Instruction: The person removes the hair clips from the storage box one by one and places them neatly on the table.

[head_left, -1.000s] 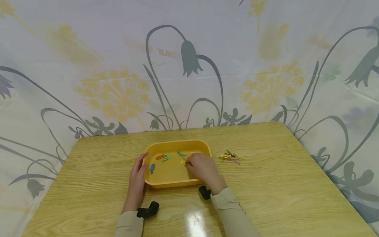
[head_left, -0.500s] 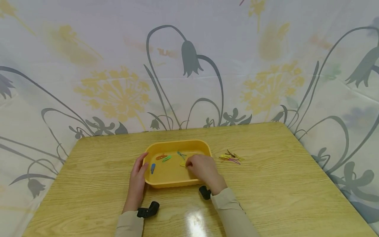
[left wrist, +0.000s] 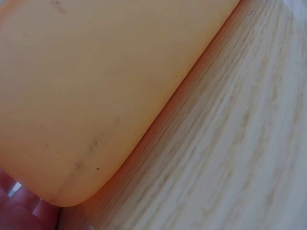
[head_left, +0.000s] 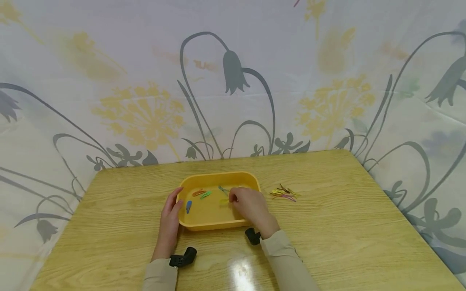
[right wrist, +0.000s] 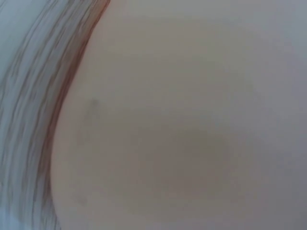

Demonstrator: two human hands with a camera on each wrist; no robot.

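Observation:
In the head view my left hand (head_left: 169,216) holds the yellow plastic tray (head_left: 212,225) by its left end, thumb and fingers at the rim. The left wrist view shows the tray's outer wall (left wrist: 105,91), with blurred fingers (left wrist: 29,215) at its lower corner. My right hand (head_left: 252,205) reaches over the tray's right part and pinches a yellow hair clip (head_left: 224,201), mostly hidden by the fingers. Inside lie an orange clip (head_left: 198,192), a green clip (head_left: 206,195), a blue clip (head_left: 189,207) and a teal clip (head_left: 222,188).
A loose pile of hair clips (head_left: 284,194), yellow, pink and dark, lies on the wooden table (head_left: 346,218) right of the tray. A flower-patterned cloth (head_left: 153,81) hangs behind the table. The right wrist view shows only a blurred pale wall (right wrist: 120,143) and wood grain.
The right hand's fingers have shifted slightly, and the yellow clip has changed its angle beside them. My left hand stays at the tray's left end.

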